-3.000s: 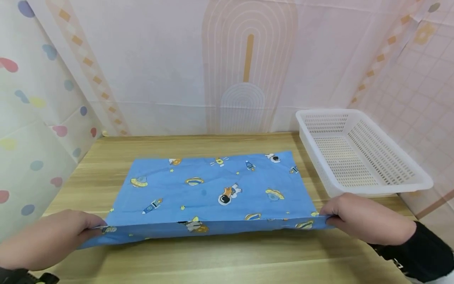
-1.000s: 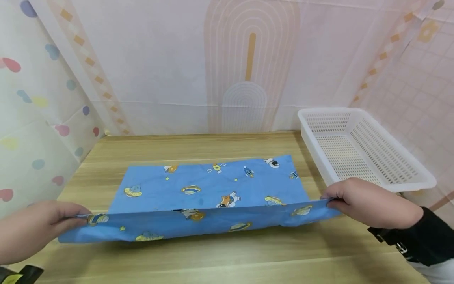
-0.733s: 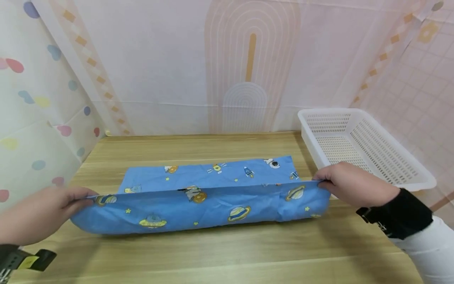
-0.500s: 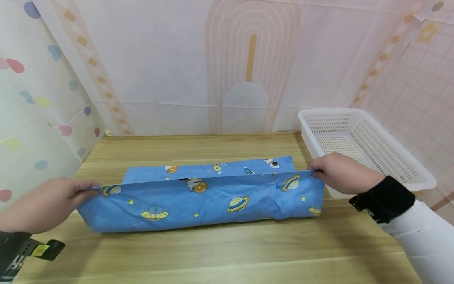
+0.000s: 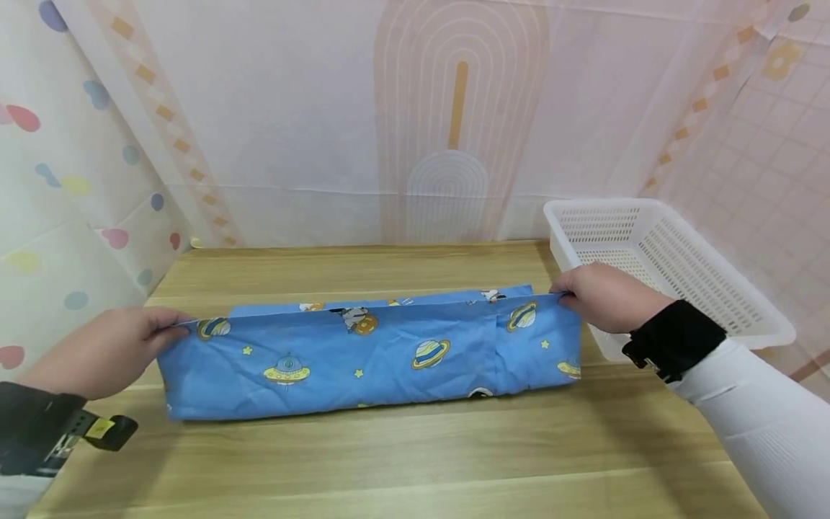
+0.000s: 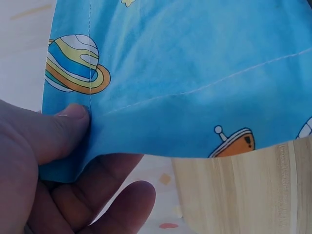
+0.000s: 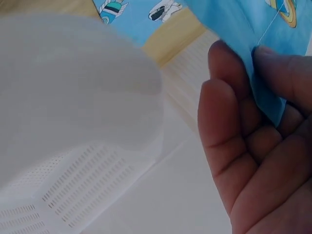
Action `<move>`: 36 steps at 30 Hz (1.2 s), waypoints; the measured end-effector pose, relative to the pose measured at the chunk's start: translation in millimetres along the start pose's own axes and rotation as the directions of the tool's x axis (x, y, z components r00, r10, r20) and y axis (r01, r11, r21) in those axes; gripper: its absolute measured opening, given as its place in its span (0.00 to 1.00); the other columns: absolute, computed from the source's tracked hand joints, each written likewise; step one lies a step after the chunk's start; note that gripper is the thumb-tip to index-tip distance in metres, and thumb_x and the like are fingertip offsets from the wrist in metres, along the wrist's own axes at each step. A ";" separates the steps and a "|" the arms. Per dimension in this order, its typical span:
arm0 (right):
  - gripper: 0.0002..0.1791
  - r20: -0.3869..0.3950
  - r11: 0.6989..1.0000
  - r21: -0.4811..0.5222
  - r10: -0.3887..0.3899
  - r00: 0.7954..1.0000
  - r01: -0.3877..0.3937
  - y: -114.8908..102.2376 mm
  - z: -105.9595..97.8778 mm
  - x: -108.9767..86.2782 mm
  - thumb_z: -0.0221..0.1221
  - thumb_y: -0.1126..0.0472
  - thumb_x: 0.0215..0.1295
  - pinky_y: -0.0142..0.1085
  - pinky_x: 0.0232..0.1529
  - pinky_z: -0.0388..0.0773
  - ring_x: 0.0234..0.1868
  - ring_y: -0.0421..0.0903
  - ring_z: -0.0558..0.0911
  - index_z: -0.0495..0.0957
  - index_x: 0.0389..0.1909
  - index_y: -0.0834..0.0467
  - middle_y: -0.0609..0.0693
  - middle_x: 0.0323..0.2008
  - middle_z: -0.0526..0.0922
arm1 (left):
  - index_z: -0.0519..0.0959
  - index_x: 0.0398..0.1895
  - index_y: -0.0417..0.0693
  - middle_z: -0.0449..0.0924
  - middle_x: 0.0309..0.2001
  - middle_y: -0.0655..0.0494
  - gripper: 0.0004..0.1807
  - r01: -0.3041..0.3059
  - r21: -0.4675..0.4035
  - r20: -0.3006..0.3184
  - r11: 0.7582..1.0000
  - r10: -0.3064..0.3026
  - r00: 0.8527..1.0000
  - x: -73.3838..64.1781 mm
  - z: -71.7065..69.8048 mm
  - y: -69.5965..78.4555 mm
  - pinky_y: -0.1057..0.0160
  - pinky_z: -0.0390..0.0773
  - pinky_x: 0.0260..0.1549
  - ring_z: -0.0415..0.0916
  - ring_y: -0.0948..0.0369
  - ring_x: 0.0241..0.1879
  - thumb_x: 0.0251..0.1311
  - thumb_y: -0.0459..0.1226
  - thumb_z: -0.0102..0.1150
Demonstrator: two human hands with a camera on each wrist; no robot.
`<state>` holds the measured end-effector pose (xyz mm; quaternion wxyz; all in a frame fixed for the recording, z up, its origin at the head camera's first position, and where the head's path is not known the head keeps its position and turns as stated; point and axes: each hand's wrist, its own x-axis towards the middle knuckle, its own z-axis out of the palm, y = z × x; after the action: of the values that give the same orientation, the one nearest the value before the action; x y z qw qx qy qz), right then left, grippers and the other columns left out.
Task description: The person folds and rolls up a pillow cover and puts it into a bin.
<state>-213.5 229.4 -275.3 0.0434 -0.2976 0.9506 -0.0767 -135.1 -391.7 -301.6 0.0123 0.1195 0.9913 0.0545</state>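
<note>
A blue cloth printed with planets, saucers and astronauts lies across the wooden table, its near part lifted and folded over toward the back. The left hand pinches the raised edge at its left corner between thumb and fingers; the left wrist view shows the thumb pressing the stitched hem of the cloth. At the opposite corner the right hand pinches the same edge, and the right wrist view shows the cloth between thumb and fingers. Only a thin strip of the cloth's far part shows behind the raised edge.
A white perforated plastic basket stands at the back right of the table, close behind the right hand. Wooden tabletop extends in front of the cloth. A patterned curtain hangs behind the table.
Both hands have raised the near edge of the cloth and carried it toward the back, covering most of the far part. The basket has stayed in place.
</note>
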 end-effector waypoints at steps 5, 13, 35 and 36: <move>0.11 -0.012 1.000 -0.023 0.001 1.000 -0.001 -2.0 -1.1 6.3 0.60 0.70 0.71 0.51 0.52 0.86 0.45 0.48 0.87 0.88 0.49 0.61 0.53 0.45 0.90 | 0.84 0.57 0.34 0.89 0.47 0.41 0.14 -0.011 0.005 -0.017 1.000 0.011 1.000 3.0 -1.0 -0.5 0.50 0.84 0.37 0.82 0.56 0.38 0.74 0.33 0.58; 0.11 -0.008 0.998 -0.048 0.028 1.000 -0.029 -4.9 -4.3 16.8 0.58 0.72 0.70 0.54 0.52 0.85 0.46 0.52 0.88 0.88 0.47 0.63 0.56 0.44 0.90 | 0.81 0.59 0.32 0.87 0.50 0.36 0.16 -0.016 0.002 0.007 1.000 0.016 1.000 12.2 -0.1 -4.8 0.40 0.84 0.45 0.86 0.47 0.44 0.74 0.31 0.57; 0.16 0.050 0.974 -0.162 0.169 0.984 -0.159 -9.2 -4.8 45.7 0.54 0.74 0.70 0.53 0.52 0.85 0.45 0.54 0.88 0.88 0.47 0.63 0.59 0.46 0.90 | 0.82 0.58 0.33 0.87 0.50 0.36 0.15 -0.028 0.002 0.015 1.000 0.027 1.000 31.8 1.2 -9.5 0.34 0.80 0.51 0.85 0.38 0.51 0.73 0.31 0.57; 0.16 0.050 0.972 -0.181 0.164 0.985 -0.152 -9.3 -4.5 47.5 0.53 0.75 0.70 0.53 0.52 0.85 0.45 0.54 0.88 0.88 0.47 0.62 0.59 0.45 0.90 | 0.82 0.58 0.33 0.87 0.50 0.37 0.15 -0.028 0.005 0.016 1.000 0.028 0.999 32.6 1.0 -9.5 0.34 0.80 0.51 0.85 0.39 0.50 0.73 0.31 0.57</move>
<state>-247.8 195.2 -271.0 0.0537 -0.2260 0.9724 0.0212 -168.9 -393.0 -304.0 0.0191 0.1340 0.9895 0.0511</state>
